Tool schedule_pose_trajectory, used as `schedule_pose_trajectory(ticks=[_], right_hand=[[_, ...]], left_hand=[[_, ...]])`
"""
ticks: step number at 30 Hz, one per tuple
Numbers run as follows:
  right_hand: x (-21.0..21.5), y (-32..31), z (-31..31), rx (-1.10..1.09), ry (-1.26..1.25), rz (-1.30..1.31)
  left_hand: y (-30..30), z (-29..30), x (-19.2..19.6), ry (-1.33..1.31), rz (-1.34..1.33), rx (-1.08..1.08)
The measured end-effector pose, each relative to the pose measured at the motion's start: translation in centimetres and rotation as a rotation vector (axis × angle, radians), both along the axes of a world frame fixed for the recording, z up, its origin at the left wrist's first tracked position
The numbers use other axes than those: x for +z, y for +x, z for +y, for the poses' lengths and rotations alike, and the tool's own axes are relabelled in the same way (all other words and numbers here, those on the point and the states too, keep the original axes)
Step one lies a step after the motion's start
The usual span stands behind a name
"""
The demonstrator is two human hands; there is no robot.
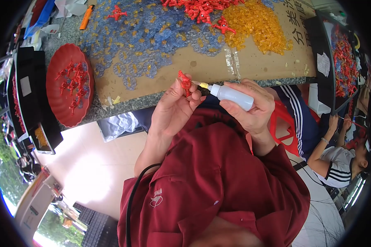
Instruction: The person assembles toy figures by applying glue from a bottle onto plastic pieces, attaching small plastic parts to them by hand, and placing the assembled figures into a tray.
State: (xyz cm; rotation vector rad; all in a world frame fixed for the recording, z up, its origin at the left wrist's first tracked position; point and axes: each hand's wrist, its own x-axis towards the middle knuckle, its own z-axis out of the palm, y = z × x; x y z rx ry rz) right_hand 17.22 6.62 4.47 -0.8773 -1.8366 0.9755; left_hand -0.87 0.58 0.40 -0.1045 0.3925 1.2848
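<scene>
Between the thumb and fingers of my left hand [173,109] is a small red toy figure [185,83], held up in front of the table edge. My right hand [253,105] is wrapped round a white squeeze bottle [235,97] with a yellow-based nozzle. The bottle lies nearly level, its tip pointing left at the figure. Whether the tip touches the figure I cannot tell. To the left, a red scalloped plate [55,109] bears several red figures with clear bluish pieces on them.
Across the cardboard-covered table [152,84] spread clear blue pieces [140,49], a yellow pile [255,26] and red figures [200,10]. An orange cutter [86,17] lies at far left. Black bins [323,49] flank the table. A co-worker [336,160] sits at right.
</scene>
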Motion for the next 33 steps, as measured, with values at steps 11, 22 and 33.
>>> schedule_pose_trajectory(ticks=[11,22,33], right_hand=[[0.1,0.0,0.1,0.023,-0.04,0.048],[-1.3,2.5,0.1,-0.315,-0.459,0.388],[-5.7,2.2,3.5,-0.529,-0.143,0.011]], left_hand=[[0.2,0.1,0.3,-0.029,0.051,-0.018],[0.2,0.0,-0.2,-0.015,0.037,-0.015],[0.4,0.1,0.2,-0.026,0.141,-0.018]])
